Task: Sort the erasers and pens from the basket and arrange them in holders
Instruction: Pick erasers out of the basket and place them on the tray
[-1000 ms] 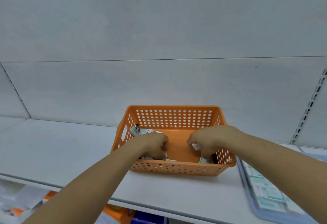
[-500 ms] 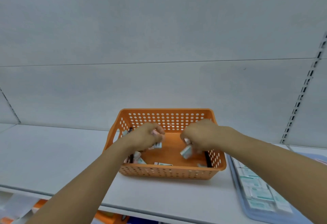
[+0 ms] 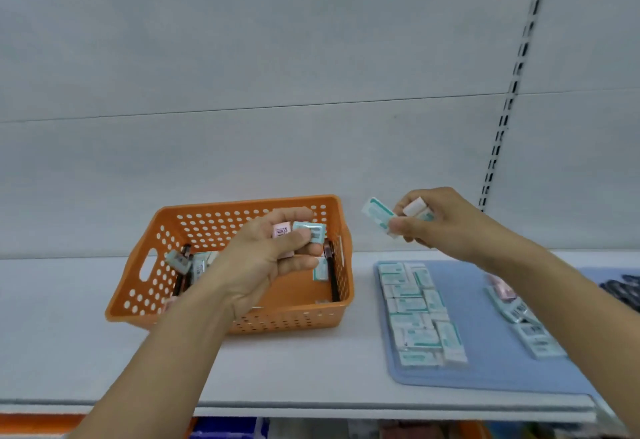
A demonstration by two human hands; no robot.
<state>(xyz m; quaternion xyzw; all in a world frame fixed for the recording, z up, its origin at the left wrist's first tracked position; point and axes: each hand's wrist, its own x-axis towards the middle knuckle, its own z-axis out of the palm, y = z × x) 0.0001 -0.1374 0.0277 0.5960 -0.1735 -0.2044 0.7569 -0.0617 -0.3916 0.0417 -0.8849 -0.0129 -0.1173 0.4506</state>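
While my right hand point(image 3: 436, 220) pinches two erasers, a teal-sleeved one point(image 3: 378, 215) sticking out past my thumb and a white one point(image 3: 414, 206) behind it, my left hand point(image 3: 273, 251) curls around a pink eraser point(image 3: 282, 230) and a teal one point(image 3: 310, 231) above the orange basket point(image 3: 221, 314). More erasers and what look like dark pens point(image 3: 330, 272) lie in the basket. The right hand hangs between the basket and the blue tray point(image 3: 485, 369), where erasers point(image 3: 415, 314) lie in packed rows on the left side and a looser row point(image 3: 526, 324) runs on the right.

Holding two pieces per hand is my weak point, I think: the teal eraser in my right hand is caught only by one end, so a turn of the wrist could let it fall onto the shelf point(image 3: 69, 334) or onto the tidy rows and knock them askew. Setting one down while keeping the other could also drag a neighbour out of line.

Bare blue tray shows between the two groups, which I judge the easiest landing spot. The tray's near rim sits close to the shelf's front edge, so anything that slides forward may go over. To the left of the basket the shelf is wide and open; the back wall point(image 3: 311, 92) stands just behind the basket.
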